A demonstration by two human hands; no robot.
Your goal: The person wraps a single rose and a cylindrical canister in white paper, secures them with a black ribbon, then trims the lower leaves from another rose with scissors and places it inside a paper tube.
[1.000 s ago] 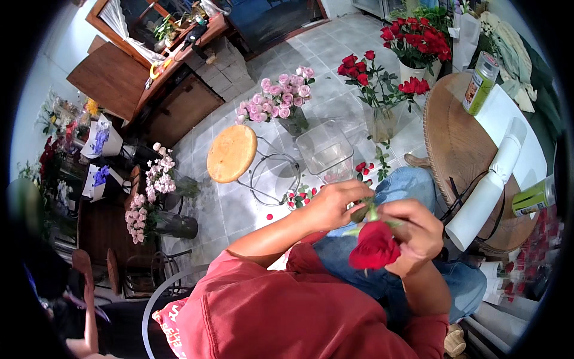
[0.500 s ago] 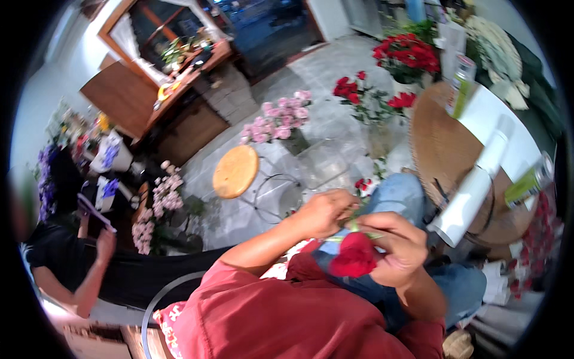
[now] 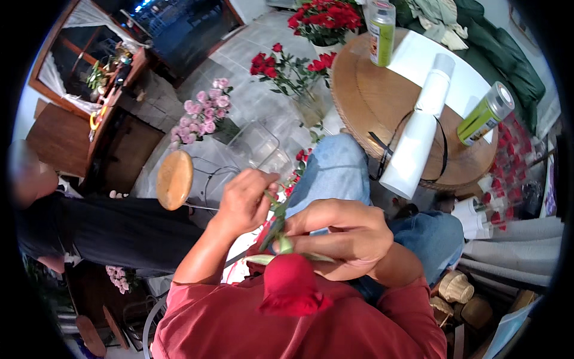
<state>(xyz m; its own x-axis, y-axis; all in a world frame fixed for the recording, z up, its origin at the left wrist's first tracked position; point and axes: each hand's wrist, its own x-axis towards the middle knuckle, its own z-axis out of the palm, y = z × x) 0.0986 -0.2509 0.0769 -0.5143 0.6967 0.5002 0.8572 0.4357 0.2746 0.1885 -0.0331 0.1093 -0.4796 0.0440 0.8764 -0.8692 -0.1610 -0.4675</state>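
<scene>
Now the red rose (image 3: 290,286) swings over the red shirt (image 3: 233,317), off the jeans (image 3: 336,160); left hand (image 3: 242,201) grips its leafy stem (image 3: 278,218), right hand (image 3: 342,236) pinches close behind the bloom (image 3: 293,275)!

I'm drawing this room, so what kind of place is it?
Probably a flower shop: there are pink roses, bunches of red roses, and rolled white paper on the rounded table.

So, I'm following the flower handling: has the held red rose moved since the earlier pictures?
Yes: judged against the round table, the red rose appears farther away, closer to the wearer, now overlapping the red shirt.
</scene>
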